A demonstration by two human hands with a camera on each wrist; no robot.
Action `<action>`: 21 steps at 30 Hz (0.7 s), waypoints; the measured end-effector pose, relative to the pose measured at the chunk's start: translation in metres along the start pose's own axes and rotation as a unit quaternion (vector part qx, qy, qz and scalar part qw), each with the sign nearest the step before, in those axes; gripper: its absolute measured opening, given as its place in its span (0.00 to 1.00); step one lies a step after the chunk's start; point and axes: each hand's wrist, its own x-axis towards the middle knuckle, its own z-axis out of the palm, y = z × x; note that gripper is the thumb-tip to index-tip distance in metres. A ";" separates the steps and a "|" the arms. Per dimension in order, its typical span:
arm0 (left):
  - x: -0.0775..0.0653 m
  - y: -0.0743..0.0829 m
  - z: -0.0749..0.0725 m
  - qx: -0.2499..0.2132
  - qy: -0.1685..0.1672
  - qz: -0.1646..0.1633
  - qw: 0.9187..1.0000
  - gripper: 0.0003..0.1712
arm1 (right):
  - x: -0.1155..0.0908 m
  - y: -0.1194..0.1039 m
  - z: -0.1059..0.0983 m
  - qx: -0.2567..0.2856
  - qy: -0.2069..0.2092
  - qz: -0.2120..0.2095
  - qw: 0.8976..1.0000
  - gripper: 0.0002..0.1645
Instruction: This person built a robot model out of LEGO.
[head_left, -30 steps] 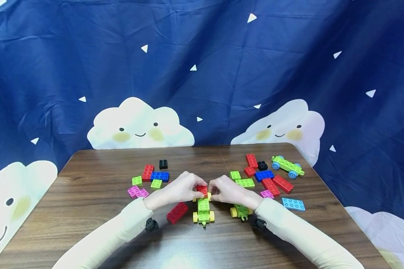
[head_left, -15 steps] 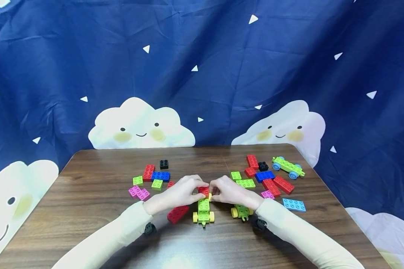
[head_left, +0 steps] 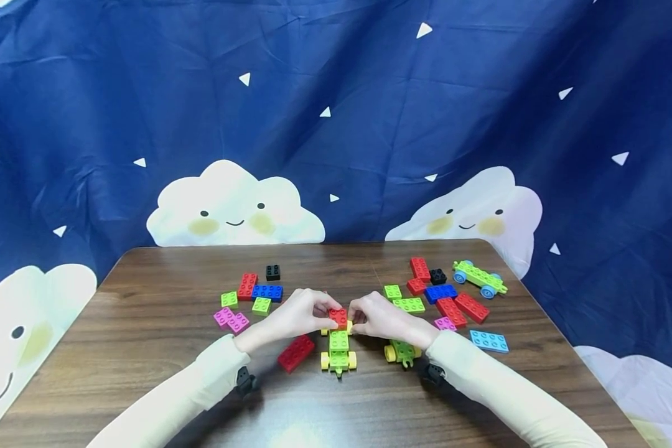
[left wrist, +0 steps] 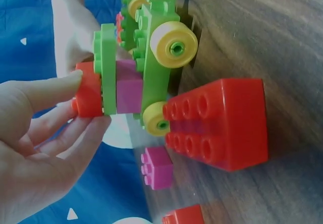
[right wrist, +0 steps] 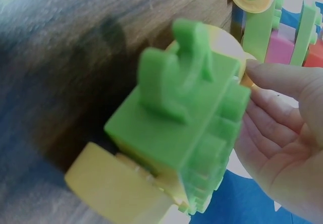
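Observation:
My left hand [head_left: 299,313] pinches a red building brick [head_left: 338,317] between thumb and fingers. In the left wrist view the brick sits on a flat green plate [left wrist: 108,67], above a pink brick [left wrist: 129,85] on a green toy car base [left wrist: 156,77] with yellow wheels. My right hand [head_left: 383,317] is at the same car's far right side, thumb and fingers curled round a yellow wheel [right wrist: 249,77]. A second green car base [head_left: 403,353] with yellow wheels stands under my right wrist, large in the right wrist view.
A long red brick [head_left: 295,353] lies beside my left forearm. Several bricks are spread at the left, including a blue brick [head_left: 267,293]. More lie at the right, with a light blue plate [head_left: 488,341] and a green car base with blue wheels [head_left: 478,277].
My left hand dips slightly, then rises again, still on the red brick, and more of the brick's top now shows. My right hand stays by the wheel.

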 end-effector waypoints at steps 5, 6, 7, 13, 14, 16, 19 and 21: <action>0.000 0.005 0.000 0.006 -0.005 -0.003 1.000 0.15 | 0.000 -0.001 0.000 -0.003 -0.001 -0.001 1.000 0.04; 0.001 0.007 -0.001 0.016 -0.006 -0.001 1.000 0.14 | 0.001 -0.001 0.000 -0.005 -0.001 0.000 1.000 0.04; 0.003 0.009 -0.001 0.027 -0.009 0.002 1.000 0.14 | 0.000 -0.001 0.000 -0.007 0.001 -0.001 1.000 0.04; 0.011 0.018 -0.005 0.069 -0.027 -0.008 0.997 0.11 | -0.001 0.000 0.002 -0.010 0.006 -0.001 1.000 0.03; 0.011 0.017 -0.006 0.062 -0.028 -0.011 0.998 0.11 | -0.001 -0.001 0.002 -0.010 0.006 -0.002 1.000 0.03; 0.011 0.013 -0.006 0.045 -0.027 -0.013 0.999 0.12 | 0.000 -0.001 0.001 -0.011 0.006 -0.003 1.000 0.03; 0.009 0.006 -0.005 0.019 -0.022 -0.023 0.999 0.15 | 0.001 -0.001 0.001 -0.012 0.004 -0.005 1.000 0.03; 0.008 0.003 -0.006 0.003 -0.018 -0.034 0.999 0.16 | 0.001 -0.001 0.000 -0.012 0.004 -0.007 1.000 0.04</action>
